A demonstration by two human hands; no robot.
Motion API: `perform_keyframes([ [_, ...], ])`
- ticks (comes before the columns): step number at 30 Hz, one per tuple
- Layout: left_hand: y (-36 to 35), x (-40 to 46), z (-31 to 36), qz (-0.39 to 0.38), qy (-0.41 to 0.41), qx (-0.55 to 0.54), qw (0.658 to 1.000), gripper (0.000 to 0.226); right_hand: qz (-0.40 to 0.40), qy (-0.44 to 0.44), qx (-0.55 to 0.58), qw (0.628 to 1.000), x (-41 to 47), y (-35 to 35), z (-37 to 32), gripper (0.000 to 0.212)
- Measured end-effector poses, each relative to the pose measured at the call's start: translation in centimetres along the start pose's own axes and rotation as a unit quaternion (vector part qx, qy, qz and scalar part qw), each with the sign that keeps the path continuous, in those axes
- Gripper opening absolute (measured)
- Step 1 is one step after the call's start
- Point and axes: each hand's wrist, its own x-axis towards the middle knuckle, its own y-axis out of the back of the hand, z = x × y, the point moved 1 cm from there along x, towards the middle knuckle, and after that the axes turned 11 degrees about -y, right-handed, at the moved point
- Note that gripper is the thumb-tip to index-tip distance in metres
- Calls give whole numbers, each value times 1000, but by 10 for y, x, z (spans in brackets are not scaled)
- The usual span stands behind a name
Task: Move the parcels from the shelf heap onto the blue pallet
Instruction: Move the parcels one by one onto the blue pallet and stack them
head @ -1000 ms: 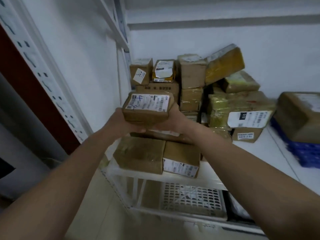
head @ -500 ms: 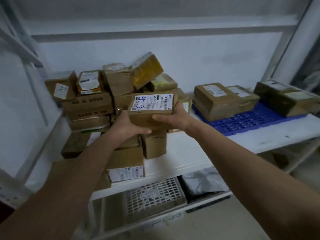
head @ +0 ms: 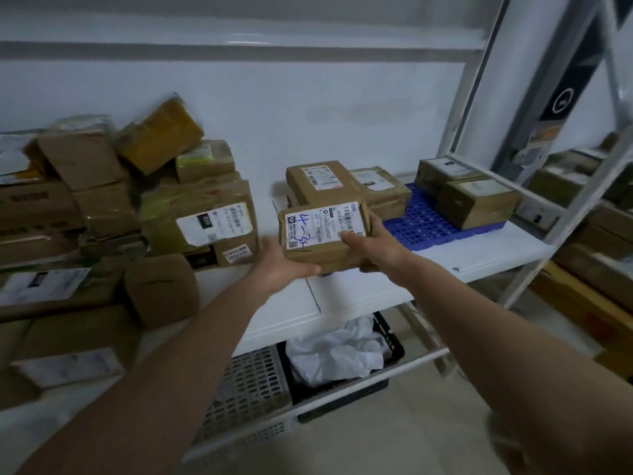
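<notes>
Both hands hold a brown parcel (head: pixel 325 234) with a white label marked in blue pen, lifted above the white shelf (head: pixel 479 255). My left hand (head: pixel 281 265) grips its near left corner from below. My right hand (head: pixel 376 246) grips its right side, thumb on the label. The heap of brown parcels (head: pixel 144 200) fills the shelf's left half. The blue pallet (head: pixel 424 221) lies at the right, just beyond the held parcel. On it sit two parcels at the left (head: pixel 322 183) and two at the right (head: pixel 476 200).
A white metal shelf upright (head: pixel 479 108) rises behind the pallet's right end. More boxes (head: pixel 596 248) fill the neighbouring rack at the far right. Under the shelf stand a grey perforated crate (head: pixel 246 385) and a black crate holding white plastic (head: pixel 339 354).
I have carried the parcel to the right, away from the heap, and it now hangs close to the pallet's left end. My view has swung right with it.
</notes>
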Motion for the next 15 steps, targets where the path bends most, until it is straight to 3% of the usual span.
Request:
perform_keyframes([
  [2,-25,8,-1,8,18,7,1000,113,7,-20,6,1000,14,17,11,64],
  [6,-59,25,1,25,41,10,999,85,12,-63,19,998,38,40,22,57],
  [13,-87,77,-1,-1,44,48,998,103,16,-69,33,997,93,67,27,46],
  [15,-90,96,-6,-5,50,57,997,100,17,-89,28,996,111,67,29,45],
])
